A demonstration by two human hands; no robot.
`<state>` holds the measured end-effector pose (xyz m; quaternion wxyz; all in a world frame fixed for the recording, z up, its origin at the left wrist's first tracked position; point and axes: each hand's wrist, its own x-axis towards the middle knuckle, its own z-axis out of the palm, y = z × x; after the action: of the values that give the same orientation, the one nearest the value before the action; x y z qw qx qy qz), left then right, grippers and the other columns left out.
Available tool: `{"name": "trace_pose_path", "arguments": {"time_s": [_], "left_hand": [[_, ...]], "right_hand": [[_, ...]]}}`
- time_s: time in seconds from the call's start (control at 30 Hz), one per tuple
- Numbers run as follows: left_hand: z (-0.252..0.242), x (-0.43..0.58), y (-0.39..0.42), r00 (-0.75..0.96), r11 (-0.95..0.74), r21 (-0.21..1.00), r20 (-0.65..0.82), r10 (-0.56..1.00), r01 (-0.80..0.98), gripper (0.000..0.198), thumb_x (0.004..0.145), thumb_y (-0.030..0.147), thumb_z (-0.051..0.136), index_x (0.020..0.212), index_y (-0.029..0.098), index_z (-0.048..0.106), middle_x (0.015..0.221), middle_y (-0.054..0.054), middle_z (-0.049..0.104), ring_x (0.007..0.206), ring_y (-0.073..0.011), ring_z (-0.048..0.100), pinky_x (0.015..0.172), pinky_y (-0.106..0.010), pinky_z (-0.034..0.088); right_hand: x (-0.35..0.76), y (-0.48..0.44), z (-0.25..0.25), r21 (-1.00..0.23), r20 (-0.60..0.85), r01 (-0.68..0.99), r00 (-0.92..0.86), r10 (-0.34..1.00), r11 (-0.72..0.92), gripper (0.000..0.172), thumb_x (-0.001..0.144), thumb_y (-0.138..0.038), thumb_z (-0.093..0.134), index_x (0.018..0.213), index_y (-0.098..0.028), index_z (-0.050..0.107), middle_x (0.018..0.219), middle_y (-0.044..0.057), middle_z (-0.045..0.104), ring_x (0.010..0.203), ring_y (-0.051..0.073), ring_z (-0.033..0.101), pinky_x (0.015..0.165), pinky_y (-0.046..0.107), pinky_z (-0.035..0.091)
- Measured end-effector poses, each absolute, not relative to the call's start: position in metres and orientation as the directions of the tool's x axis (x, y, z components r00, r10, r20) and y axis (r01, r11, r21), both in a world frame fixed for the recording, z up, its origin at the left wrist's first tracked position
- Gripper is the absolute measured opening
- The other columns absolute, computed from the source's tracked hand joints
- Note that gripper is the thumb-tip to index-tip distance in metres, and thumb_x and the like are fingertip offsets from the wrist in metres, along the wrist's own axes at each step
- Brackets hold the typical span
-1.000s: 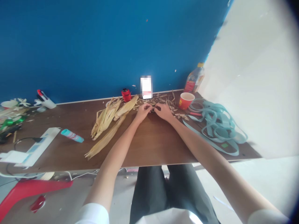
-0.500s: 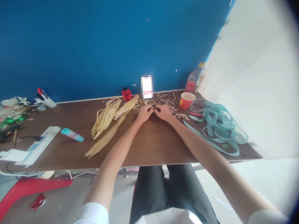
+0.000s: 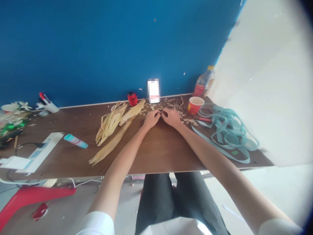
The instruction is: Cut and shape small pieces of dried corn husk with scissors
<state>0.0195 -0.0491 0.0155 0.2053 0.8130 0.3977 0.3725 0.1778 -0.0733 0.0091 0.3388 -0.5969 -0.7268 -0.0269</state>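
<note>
My left hand (image 3: 152, 119) and my right hand (image 3: 171, 117) meet fingertip to fingertip over the brown table (image 3: 161, 150). Both are closed in a pinch, and whatever lies between the fingers is too small to make out. Dry husk scraps (image 3: 190, 122) lie scattered behind and beside my right hand. To the left of my left hand rest bundled dry corn husks (image 3: 111, 125), with a long single husk (image 3: 110, 147) in front of them. A bright upright screen (image 3: 154, 91) stands behind my hands against the blue wall.
A red paper cup (image 3: 195, 105), a bottle (image 3: 204, 82) and tangled light-blue ribbon (image 3: 227, 127) are at right. A red roll (image 3: 132, 99) stands at the back. At left are a glue stick (image 3: 75, 141), a power strip (image 3: 46, 151) and a pen holder (image 3: 51, 107).
My right hand has shifted very slightly upward, its fingertips still by my left hand's. The surrounding objects have not moved.
</note>
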Motion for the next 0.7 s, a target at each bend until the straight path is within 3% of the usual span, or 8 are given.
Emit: {"name": "trace_pose_path", "arguments": {"time_s": [0.2,0.5,0.7], "left_hand": [[0.0142,0.0166,-0.0450,0.400,-0.593,0.604,0.438,0.805,0.532,0.023,0.084,0.018,0.043,0.071,0.018,0.063,0.067,-0.003,0.063,0.067,-0.0181,0.055,0.069,-0.028,0.040],[0.0177,0.0189,-0.0492,0.403,-0.547,0.718,0.389,0.828,0.431,0.023,0.085,0.021,0.043,0.083,0.019,0.066,0.066,-0.001,0.064,0.065,-0.0163,0.057,0.067,-0.026,0.041],[0.0159,0.0181,-0.0471,0.438,-0.565,0.667,0.374,0.817,0.485,0.024,0.085,0.020,0.041,0.074,0.019,0.062,0.060,0.000,0.060,0.062,-0.0164,0.054,0.066,-0.027,0.039]], "right_hand": [[0.1753,-0.0778,0.0109,-0.356,0.548,0.857,-0.132,0.826,0.372,0.019,0.085,-0.032,0.049,0.083,-0.024,0.066,0.078,0.002,0.069,0.070,0.020,0.060,0.061,0.028,0.036],[0.1775,-0.0752,0.0101,-0.383,0.546,0.851,-0.105,0.831,0.360,0.021,0.085,-0.030,0.047,0.078,-0.022,0.065,0.073,0.003,0.067,0.068,0.019,0.058,0.064,0.028,0.037],[0.1764,-0.0775,0.0106,-0.380,0.538,0.845,-0.128,0.833,0.376,0.020,0.084,-0.029,0.048,0.077,-0.023,0.065,0.073,0.003,0.068,0.068,0.019,0.059,0.063,0.028,0.037]]}}
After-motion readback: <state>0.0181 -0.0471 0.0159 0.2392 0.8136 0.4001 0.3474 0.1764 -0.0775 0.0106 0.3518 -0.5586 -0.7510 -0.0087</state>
